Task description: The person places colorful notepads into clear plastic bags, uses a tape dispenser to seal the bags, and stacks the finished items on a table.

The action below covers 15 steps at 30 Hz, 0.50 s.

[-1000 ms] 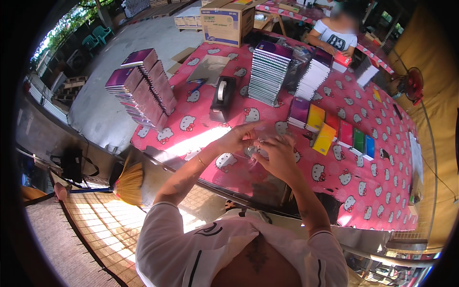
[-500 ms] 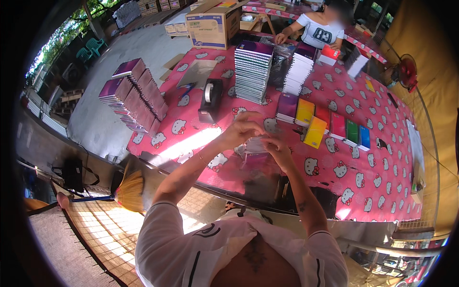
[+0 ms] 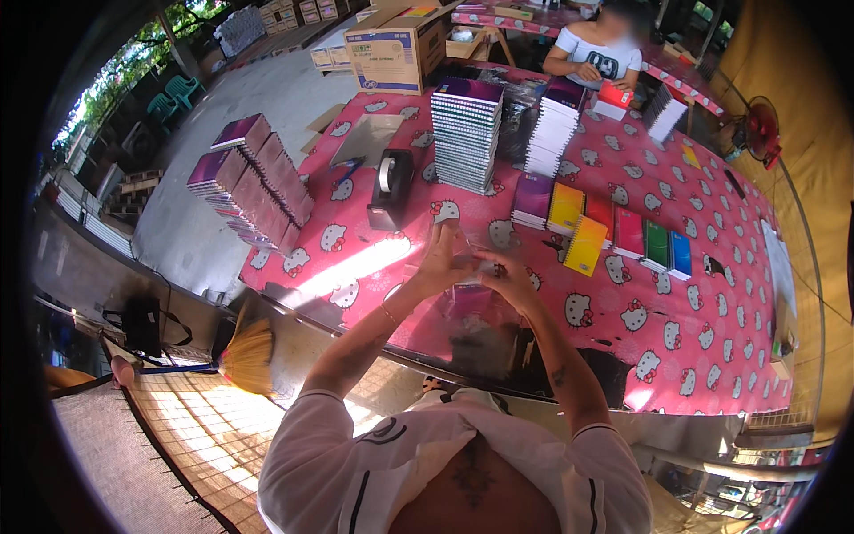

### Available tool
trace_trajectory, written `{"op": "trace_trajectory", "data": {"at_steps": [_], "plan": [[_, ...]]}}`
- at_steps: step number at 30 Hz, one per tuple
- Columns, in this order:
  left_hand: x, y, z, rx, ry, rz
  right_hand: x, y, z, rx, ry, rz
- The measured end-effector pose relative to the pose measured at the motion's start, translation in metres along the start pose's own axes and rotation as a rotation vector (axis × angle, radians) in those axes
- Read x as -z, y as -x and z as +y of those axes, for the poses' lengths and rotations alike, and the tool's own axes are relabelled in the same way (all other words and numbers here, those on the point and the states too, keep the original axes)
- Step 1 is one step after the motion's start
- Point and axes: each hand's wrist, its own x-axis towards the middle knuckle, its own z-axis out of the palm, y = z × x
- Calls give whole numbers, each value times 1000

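A purple-covered notebook (image 3: 471, 301) lies at the near edge of the table, partly under clear plastic film (image 3: 461, 242) that catches the light. My left hand (image 3: 439, 265) is over its far left side, fingers pointing away and thumb toward the right, closed on the film. From the right, my right hand (image 3: 509, 283) meets it with bent fingers, pinching the film close to the left thumb. The fingertips partly cover the film and notebook. Beyond my left hand stands a black tape dispenser (image 3: 391, 191). Small spiral notebooks, one of them yellow (image 3: 584, 246), sit beyond my right hand.
Tall notebook stacks (image 3: 467, 133) stand across the pink patterned tablecloth (image 3: 623, 294). More purple notebooks (image 3: 249, 187) are piled on the left. A cardboard box (image 3: 387, 58) is at the back. A co-worker (image 3: 598, 53) sits at the far side, near a red fan (image 3: 762, 132).
My left hand has come lower and left, its fingers straighter over the film. My right hand has shifted slightly left. Across the table, the co-worker's hands have drawn closer together.
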Motion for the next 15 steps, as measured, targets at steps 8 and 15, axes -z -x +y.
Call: {"op": "trace_trajectory", "data": {"at_steps": [8, 15], "plan": [[14, -9, -3, 347, 644, -375, 8, -10, -20, 148, -156, -68], [40, 17, 10, -94, 37, -316, 0, 14, -50, 415, 553, -71]]}}
